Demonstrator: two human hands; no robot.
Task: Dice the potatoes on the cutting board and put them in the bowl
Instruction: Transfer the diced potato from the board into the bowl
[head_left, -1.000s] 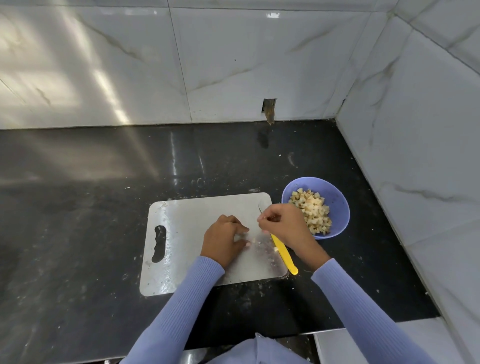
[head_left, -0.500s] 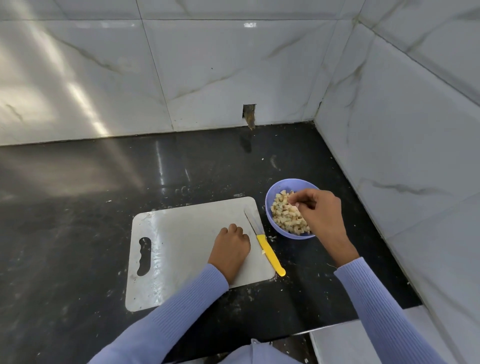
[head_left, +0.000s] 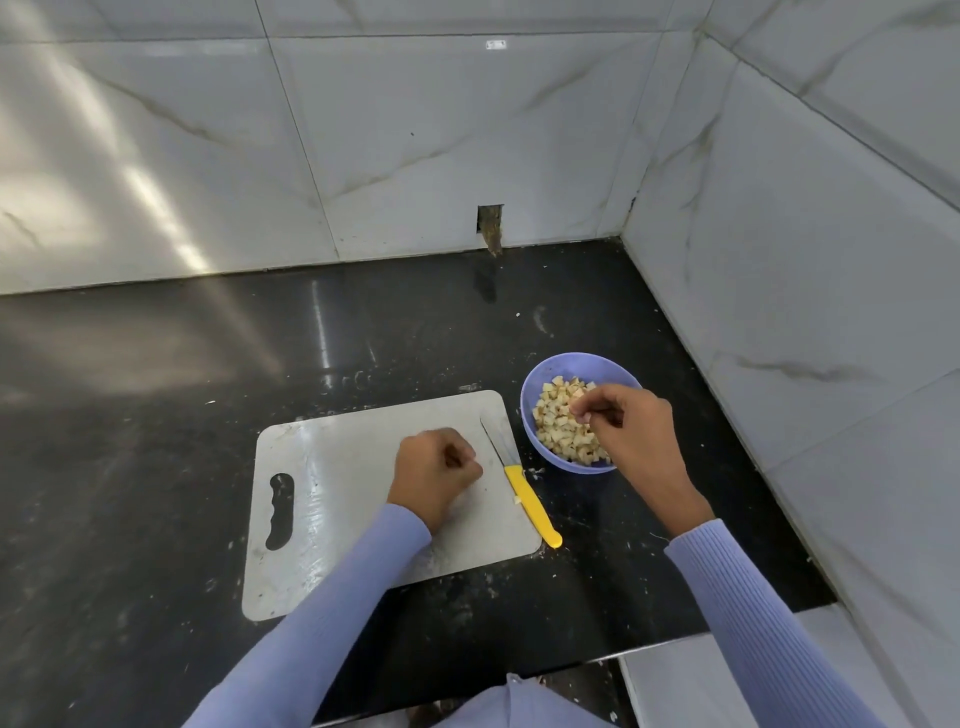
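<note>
The right hand (head_left: 626, 431) hovers over the bowl (head_left: 540, 384), fingertips pinched; what they hold, I cannot tell. Diced potatoes (head_left: 563, 426) lie directly beneath. The left hand (head_left: 435, 470) rests fisted on the cutting board (head_left: 337, 499), left of the bowl, apparently empty.

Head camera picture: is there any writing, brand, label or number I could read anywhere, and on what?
None can be read.
The cutting board, the knife with its yellow handle and the bowl show no print.
A small white patch high on the wall tile looks like a light's reflection; no letters can be made out.
</note>
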